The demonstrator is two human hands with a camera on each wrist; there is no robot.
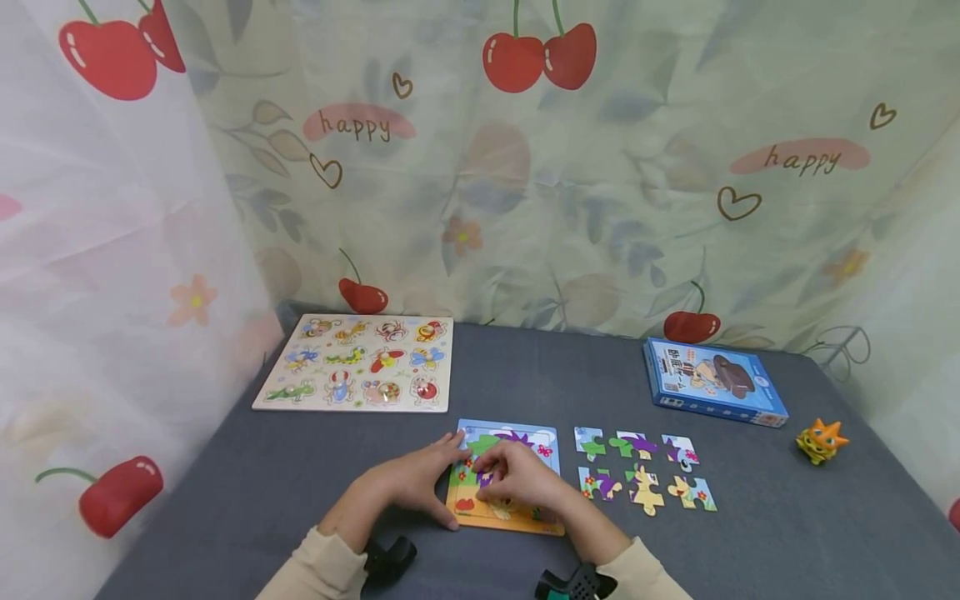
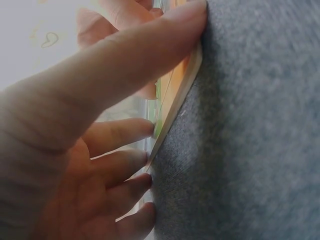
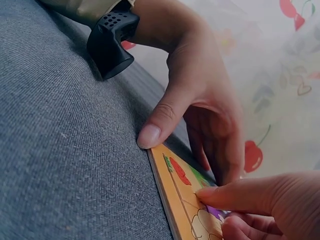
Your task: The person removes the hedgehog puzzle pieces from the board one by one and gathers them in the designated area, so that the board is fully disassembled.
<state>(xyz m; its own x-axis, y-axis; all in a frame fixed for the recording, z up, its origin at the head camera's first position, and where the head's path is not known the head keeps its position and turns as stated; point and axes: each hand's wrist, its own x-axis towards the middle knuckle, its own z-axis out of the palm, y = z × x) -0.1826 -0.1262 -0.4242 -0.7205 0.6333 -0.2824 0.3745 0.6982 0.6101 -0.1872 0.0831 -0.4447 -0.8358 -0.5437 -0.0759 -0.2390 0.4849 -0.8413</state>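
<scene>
Cream sleeves (image 1: 318,567) enter at the near edge, black devices (image 1: 392,560) at the wrists. The left hand (image 1: 420,475) has fingers spread along the left edge of a jigsaw board (image 1: 517,525), thumb at its near corner. The right hand (image 1: 528,479) rests on the board, fingers bent; whether they pinch a piece cannot be determined. Six loose pieces (image 1: 647,492) lie right of it in two rows. Beyond: an insect board (image 1: 407,372), left; a blue box (image 1: 716,379), right.
</scene>
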